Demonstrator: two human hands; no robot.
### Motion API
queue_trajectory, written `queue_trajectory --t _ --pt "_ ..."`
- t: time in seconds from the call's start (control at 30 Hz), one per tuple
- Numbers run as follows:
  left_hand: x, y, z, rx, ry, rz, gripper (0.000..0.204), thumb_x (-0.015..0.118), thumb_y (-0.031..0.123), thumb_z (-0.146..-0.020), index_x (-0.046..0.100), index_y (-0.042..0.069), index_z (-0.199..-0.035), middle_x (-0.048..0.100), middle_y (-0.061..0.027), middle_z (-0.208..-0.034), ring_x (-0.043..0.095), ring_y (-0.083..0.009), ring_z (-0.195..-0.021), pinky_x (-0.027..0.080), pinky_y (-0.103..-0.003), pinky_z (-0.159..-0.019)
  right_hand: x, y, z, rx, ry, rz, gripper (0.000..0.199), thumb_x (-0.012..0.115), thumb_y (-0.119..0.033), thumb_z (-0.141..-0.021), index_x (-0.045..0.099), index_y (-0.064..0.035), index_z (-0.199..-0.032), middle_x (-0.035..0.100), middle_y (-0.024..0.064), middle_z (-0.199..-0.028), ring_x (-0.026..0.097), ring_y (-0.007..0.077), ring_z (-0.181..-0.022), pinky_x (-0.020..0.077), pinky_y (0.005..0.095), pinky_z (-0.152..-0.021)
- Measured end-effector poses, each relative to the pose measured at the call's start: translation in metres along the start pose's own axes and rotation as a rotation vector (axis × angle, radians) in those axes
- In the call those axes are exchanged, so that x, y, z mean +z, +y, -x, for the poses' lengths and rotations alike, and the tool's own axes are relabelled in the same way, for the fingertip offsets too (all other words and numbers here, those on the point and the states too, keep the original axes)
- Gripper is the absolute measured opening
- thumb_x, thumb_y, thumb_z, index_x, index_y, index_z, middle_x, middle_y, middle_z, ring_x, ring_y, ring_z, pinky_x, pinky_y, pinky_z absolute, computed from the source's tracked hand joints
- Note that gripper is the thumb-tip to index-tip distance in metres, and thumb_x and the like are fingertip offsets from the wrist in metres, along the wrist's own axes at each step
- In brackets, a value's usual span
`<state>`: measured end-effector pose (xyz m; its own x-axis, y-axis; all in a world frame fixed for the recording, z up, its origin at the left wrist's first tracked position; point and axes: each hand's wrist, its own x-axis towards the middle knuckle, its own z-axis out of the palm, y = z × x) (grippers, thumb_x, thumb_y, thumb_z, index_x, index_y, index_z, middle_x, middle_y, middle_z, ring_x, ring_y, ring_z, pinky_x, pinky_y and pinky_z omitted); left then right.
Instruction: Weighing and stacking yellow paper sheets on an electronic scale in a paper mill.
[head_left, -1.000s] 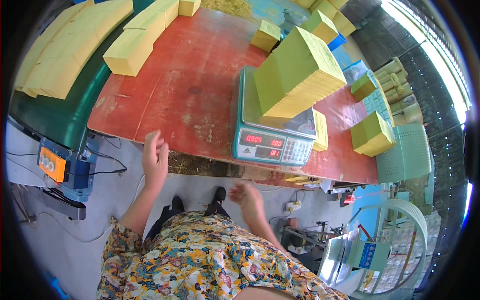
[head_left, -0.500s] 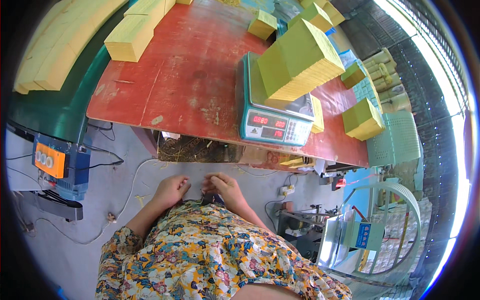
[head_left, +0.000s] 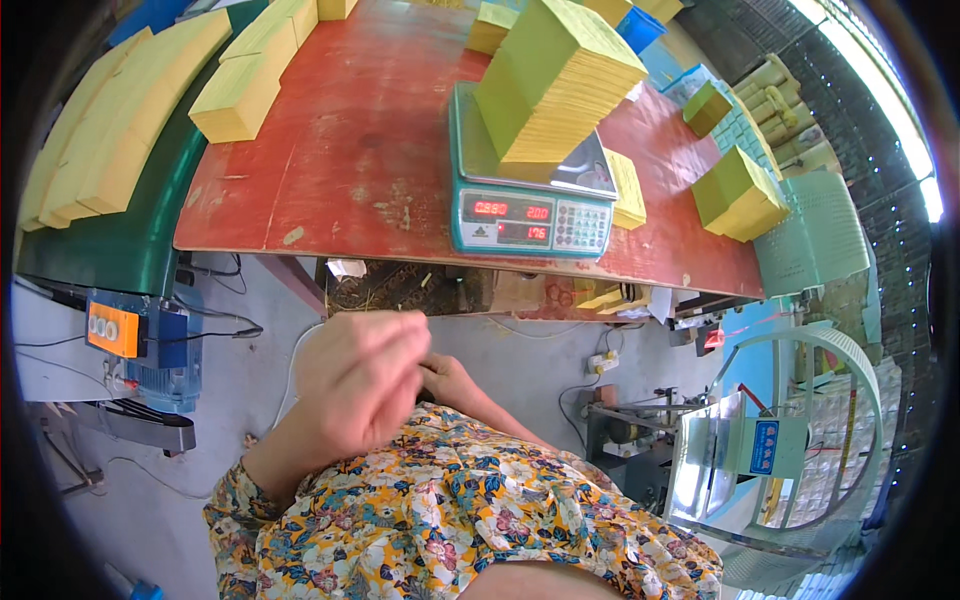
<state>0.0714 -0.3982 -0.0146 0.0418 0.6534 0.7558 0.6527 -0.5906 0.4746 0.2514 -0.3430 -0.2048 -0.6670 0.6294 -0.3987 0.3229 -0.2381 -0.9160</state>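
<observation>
My left hand is raised in front of my waist, blurred by motion. Its fingers are curled and pressed together, and whatever may be in them is hidden. Partly behind it, my right hand is held low by my flowered shirt, its fingertips covered. Beyond both hands, on a red table, stands a teal digital scale with a lit red display. A tall stack of yellow paper rests on the scale's metal plate. Neither hand touches the scale or the stack.
More yellow paper stacks stand at the table's left and right. A green machine with an orange button box is at left. A pale green ring-framed machine stands at right. Cables run across the floor.
My left hand has risen from my waist toward the camera. My right hand stays low, now partly covered by it. The view has shifted slightly over the table.
</observation>
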Motion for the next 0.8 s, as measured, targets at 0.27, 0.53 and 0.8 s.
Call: queue_trajectory --t 0.27,0.53,0.8 --pt "0.054 0.112 -0.093 0.284 -0.388 1.23 0.038 0.056 0.032 -0.092 0.063 -0.006 -0.092 0.065 -0.02 -0.096 0.066 -0.0273 -0.076 0.053 -0.036 -0.059 -0.077 0.05 0.052 0.072 0.04 -0.087 0.025 0.054 -0.013 -0.094 0.064 0.0042 -0.111 0.068 0.0101 -0.093 0.066 0.0143 -0.079 0.0537 0.0288 -0.072" --pt "0.159 0.179 -0.098 0.18 -0.35 1.519 0.06 0.046 0.049 -0.096 0.061 -0.007 -0.079 0.06 -0.017 -0.076 0.061 -0.0284 -0.059 0.046 -0.033 -0.047 -0.163 0.091 0.111 0.146 0.174 -0.216 0.026 0.054 -0.015 -0.093 0.065 0.0029 -0.108 0.069 0.0089 -0.089 0.065 0.0143 -0.076 0.052 0.0275 -0.068" --pt "0.179 0.2 -0.128 -0.09 -0.393 1.523 0.061 0.045 0.051 -0.096 0.061 -0.005 -0.079 0.062 -0.0162 -0.076 0.061 -0.0282 -0.058 0.046 -0.033 -0.047 -0.181 0.09 0.118 0.145 0.075 -0.227 0.026 0.05 -0.014 -0.096 0.063 0.0031 -0.112 0.067 0.0099 -0.096 0.065 0.016 -0.082 0.0519 0.0292 -0.074"
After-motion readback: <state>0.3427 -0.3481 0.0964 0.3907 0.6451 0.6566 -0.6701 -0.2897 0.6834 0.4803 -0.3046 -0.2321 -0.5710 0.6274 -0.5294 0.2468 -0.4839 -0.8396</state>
